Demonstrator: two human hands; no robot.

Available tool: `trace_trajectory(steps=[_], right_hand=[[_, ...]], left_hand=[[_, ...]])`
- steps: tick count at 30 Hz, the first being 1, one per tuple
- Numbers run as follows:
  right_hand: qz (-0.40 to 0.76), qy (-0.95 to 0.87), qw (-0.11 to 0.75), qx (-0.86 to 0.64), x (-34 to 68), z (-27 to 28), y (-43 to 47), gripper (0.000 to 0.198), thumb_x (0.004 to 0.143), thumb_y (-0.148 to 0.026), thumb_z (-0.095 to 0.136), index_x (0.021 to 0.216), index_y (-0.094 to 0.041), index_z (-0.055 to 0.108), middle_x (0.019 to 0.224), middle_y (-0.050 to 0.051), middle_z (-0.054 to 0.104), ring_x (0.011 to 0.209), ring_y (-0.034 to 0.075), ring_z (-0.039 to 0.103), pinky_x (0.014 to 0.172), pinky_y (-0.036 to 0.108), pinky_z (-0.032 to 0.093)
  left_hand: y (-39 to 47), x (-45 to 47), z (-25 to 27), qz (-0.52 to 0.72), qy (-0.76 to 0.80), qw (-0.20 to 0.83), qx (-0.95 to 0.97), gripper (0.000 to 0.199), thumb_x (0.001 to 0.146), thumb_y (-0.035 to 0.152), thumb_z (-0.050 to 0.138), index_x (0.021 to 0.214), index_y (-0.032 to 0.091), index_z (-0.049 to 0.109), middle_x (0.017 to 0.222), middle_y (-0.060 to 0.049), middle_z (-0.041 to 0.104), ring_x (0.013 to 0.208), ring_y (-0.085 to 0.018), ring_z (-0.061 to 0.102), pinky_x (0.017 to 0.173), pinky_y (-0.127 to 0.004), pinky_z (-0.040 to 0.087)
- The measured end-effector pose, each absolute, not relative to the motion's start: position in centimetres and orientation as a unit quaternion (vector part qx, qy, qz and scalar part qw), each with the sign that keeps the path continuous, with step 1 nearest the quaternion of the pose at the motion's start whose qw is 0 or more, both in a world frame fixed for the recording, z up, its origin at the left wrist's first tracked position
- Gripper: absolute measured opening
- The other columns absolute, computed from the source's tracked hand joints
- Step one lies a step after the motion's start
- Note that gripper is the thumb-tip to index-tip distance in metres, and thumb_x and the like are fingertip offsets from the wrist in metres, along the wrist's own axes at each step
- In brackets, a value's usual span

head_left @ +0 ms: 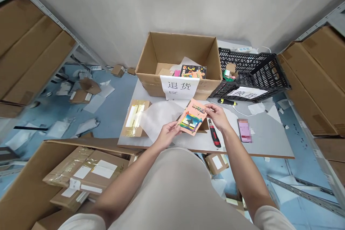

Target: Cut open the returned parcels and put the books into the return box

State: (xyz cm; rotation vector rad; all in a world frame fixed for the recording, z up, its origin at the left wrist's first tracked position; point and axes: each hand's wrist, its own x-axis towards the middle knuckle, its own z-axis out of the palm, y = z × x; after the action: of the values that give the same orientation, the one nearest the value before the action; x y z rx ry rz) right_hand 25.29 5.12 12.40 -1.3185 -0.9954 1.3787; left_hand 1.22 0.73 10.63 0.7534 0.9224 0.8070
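Note:
A thin peach-coloured booklet (193,116) with a bright picture of a tree on its cover is held tilted above the table. My left hand (169,133) pinches its lower left edge, and my right hand (216,115) grips its upper right corner. Under it lie white sheets and part of an opened brown carton, mostly hidden. Just right of the booklet rests a red and black box cutter (215,134). Behind stands a big open cardboard box (151,85) bearing a white paper sign (180,88); several printed booklets lie inside it.
A black plastic crate (256,75) stands right of the box, with a yellow and black cutter (226,102) before it. A phone (244,130) lies on the right. A taped parcel (134,118) sits left, and a large carton of parcels (27,183) stands lower left.

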Motion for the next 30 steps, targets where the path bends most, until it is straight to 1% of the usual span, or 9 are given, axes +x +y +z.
trace_trajectory(steps=[3,9,16,19,21,23,26,28,30], right_hand=[[0.542,-0.39,0.495,-0.556,25.4,12.1,5.3,0.03,0.066,-0.043,0.073,0.087,-0.021,0.068,0.081,0.002,0.069,0.073,0.017,0.063,0.066,0.031,0.053],[0.519,-0.363,0.52,-0.573,25.3,11.5,5.5,0.036,0.067,-0.047,0.07,0.089,-0.019,0.069,0.074,0.002,0.068,0.066,0.015,0.062,0.063,0.031,0.053],[0.529,-0.356,0.527,-0.562,25.6,11.4,5.5,0.033,0.066,-0.046,0.071,0.087,-0.02,0.069,0.072,0.0,0.067,0.063,0.014,0.06,0.062,0.029,0.052],[0.533,-0.362,0.527,-0.554,25.7,11.5,5.5,0.034,0.066,-0.049,0.071,0.087,-0.021,0.069,0.073,0.0,0.067,0.065,0.015,0.061,0.064,0.03,0.052],[0.555,-0.357,0.531,-0.532,25.7,11.7,5.5,0.038,0.07,-0.055,0.064,0.088,-0.021,0.068,0.079,0.003,0.068,0.074,0.018,0.064,0.07,0.034,0.053],[0.582,-0.353,0.538,-0.497,25.4,12.1,5.5,0.043,0.073,-0.059,0.059,0.093,-0.022,0.068,0.095,0.006,0.069,0.09,0.022,0.065,0.079,0.038,0.052],[0.629,-0.372,0.517,-0.446,24.9,12.5,5.6,0.042,0.068,-0.05,0.068,0.102,-0.026,0.065,0.119,0.005,0.062,0.108,0.025,0.059,0.088,0.04,0.049],[0.665,-0.381,0.483,-0.424,24.7,12.4,5.8,0.04,0.065,-0.044,0.073,0.1,-0.027,0.064,0.113,0.003,0.064,0.102,0.023,0.063,0.086,0.04,0.05],[0.674,-0.375,0.471,-0.428,24.9,12.1,6.1,0.033,0.065,-0.045,0.074,0.09,-0.025,0.064,0.09,0.0,0.067,0.082,0.018,0.067,0.075,0.036,0.055]], left_hand=[[0.1,1.6,10.0,0.374,0.457,0.726,0.354,0.04,0.069,0.046,0.072,0.094,0.014,0.069,0.092,-0.007,0.072,0.086,-0.02,0.066,0.088,-0.034,0.049],[-0.4,2.4,9.6,0.371,0.43,0.751,0.338,0.04,0.071,0.043,0.071,0.099,0.014,0.069,0.095,-0.008,0.072,0.085,-0.018,0.067,0.089,-0.034,0.05],[-0.5,2.7,9.6,0.376,0.426,0.754,0.331,0.039,0.073,0.042,0.07,0.101,0.015,0.069,0.096,-0.008,0.071,0.086,-0.019,0.066,0.089,-0.034,0.049],[-0.5,2.7,9.5,0.373,0.428,0.762,0.311,0.038,0.073,0.04,0.071,0.101,0.015,0.069,0.094,-0.007,0.072,0.081,-0.016,0.066,0.088,-0.031,0.048],[-0.5,2.7,9.3,0.368,0.426,0.777,0.281,0.036,0.072,0.039,0.072,0.099,0.015,0.069,0.092,-0.008,0.072,0.076,-0.015,0.067,0.084,-0.03,0.049],[-0.5,2.9,9.2,0.353,0.406,0.807,0.243,0.035,0.073,0.038,0.072,0.098,0.014,0.069,0.091,-0.009,0.071,0.073,-0.014,0.066,0.081,-0.03,0.05],[-0.4,3.3,9.3,0.307,0.367,0.856,0.197,0.035,0.074,0.036,0.071,0.101,0.014,0.068,0.092,-0.011,0.071,0.075,-0.016,0.067,0.079,-0.031,0.051],[-0.3,3.6,9.5,0.286,0.36,0.868,0.187,0.036,0.074,0.034,0.071,0.103,0.014,0.067,0.093,-0.012,0.07,0.078,-0.018,0.067,0.079,-0.033,0.052],[0.0,3.8,9.9,0.293,0.366,0.862,0.192,0.038,0.076,0.039,0.068,0.106,0.016,0.066,0.102,-0.012,0.069,0.089,-0.02,0.066,0.081,-0.034,0.051]])
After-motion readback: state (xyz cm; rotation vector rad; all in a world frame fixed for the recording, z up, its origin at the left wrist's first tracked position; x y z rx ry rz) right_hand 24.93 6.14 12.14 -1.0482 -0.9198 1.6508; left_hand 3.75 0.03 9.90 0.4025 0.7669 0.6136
